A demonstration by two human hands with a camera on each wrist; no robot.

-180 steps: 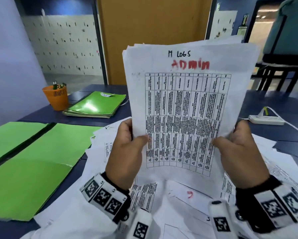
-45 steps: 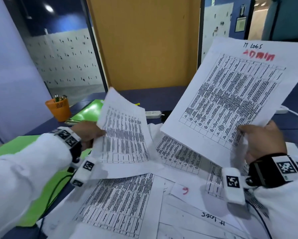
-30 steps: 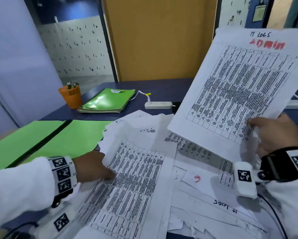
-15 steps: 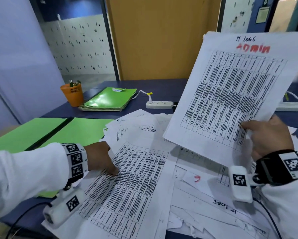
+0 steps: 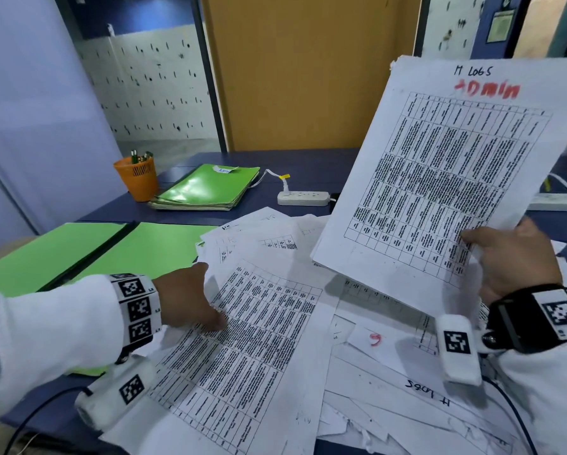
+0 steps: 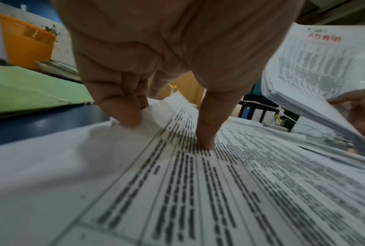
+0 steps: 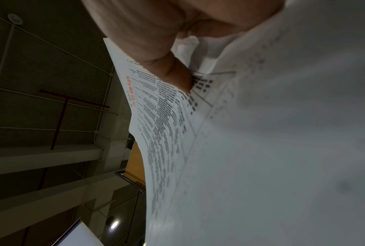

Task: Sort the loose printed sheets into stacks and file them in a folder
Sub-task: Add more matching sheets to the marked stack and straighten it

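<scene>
My right hand (image 5: 482, 247) holds up a thick stack of printed sheets (image 5: 439, 178) at the right, its top page marked "M LOGS" and "ADMIN" in red. In the right wrist view the thumb (image 7: 177, 78) presses on the stack's (image 7: 261, 149) lower corner. My left hand (image 5: 214, 318) is down on a single printed table sheet (image 5: 259, 339) that tops the loose pile. The left wrist view shows that thumb (image 6: 204, 141) pressing on this sheet (image 6: 198, 183) while the fingers (image 6: 126, 114) curl against its lifted left edge. An open green folder (image 5: 78, 254) lies flat to the left.
Loose sheets (image 5: 390, 372) cover the near dark blue table (image 5: 308, 165). At the back stand an orange pen cup (image 5: 137, 178), a pile of green folders (image 5: 206, 188) and a white power strip (image 5: 303, 198). Another strip (image 5: 557, 201) lies behind the raised stack.
Both hands held the stack six seconds ago. The left hand then took one sheet off, laid it on the pile and has stayed on its left edge for the last half second.
</scene>
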